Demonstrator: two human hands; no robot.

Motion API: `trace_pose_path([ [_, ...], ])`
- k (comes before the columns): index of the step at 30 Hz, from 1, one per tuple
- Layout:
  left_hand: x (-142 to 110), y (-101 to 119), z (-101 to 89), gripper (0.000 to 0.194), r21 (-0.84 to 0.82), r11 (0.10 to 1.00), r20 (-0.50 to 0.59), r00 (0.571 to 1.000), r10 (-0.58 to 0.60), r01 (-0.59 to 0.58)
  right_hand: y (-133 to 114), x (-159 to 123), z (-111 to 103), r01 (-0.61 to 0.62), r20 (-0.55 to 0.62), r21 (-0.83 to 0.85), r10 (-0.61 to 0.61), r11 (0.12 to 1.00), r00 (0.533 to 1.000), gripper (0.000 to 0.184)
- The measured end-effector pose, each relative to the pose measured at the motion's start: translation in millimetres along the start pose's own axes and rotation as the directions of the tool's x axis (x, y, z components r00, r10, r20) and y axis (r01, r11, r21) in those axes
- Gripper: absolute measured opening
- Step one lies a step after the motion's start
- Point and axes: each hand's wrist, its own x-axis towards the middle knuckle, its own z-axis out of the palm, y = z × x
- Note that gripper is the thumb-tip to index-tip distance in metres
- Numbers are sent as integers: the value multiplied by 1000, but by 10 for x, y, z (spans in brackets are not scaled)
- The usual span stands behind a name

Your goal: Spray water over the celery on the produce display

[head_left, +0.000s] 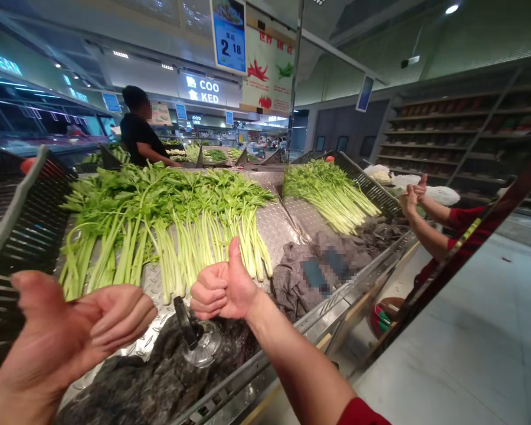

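My left hand [82,333] is at the lower left with its thumb up and its fingers curled into the palm. My right hand [225,289] makes the same thumbs-up near the middle, and nothing shows in either fist. Behind both hands, bunches of celery [190,218] lie side by side on a diamond-patterned metal display shelf [149,341]. Just below my right hand, a clear jug or pot with a black handle [203,345] rests on a crumpled dark cloth [135,381]. To the right, a blurred-out phone-like object [316,276] lies on a grey cloth [287,274].
A black slatted crate panel [30,224] borders the shelf at left. On the right, a mirror [425,236] reflects the celery and my arms. A person in black [144,136] stands beyond the shelf. A price sign [229,38] hangs overhead. A metal rail [230,378] runs along the front.
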Motion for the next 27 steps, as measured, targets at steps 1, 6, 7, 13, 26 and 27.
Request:
trace_pose_path([
  [1,21,-9,5,70,-32,999,109,994,-32,36,18,-1,-5,-19,20,4,19,1000,1000,66],
  [6,142,-155,62,73,-51,988,317,940,-123,146,91,-77,-136,-100,33,15,99,995,995,66],
  [7,153,-181,87,73,-38,987,312,940,-138,158,88,-90,-163,-119,31,19,118,993,993,66],
  [13,197,-236,358,74,26,974,222,949,-225,225,-31,-154,-294,-281,11,23,281,959,960,63],
  [26,349,-236,802,67,-93,984,233,964,-126,151,-444,-506,-596,-285,-5,-23,285,958,959,63],
  [27,337,-235,788,67,-110,983,253,961,-114,146,-448,-500,-592,-281,-8,-31,281,959,960,64],
])
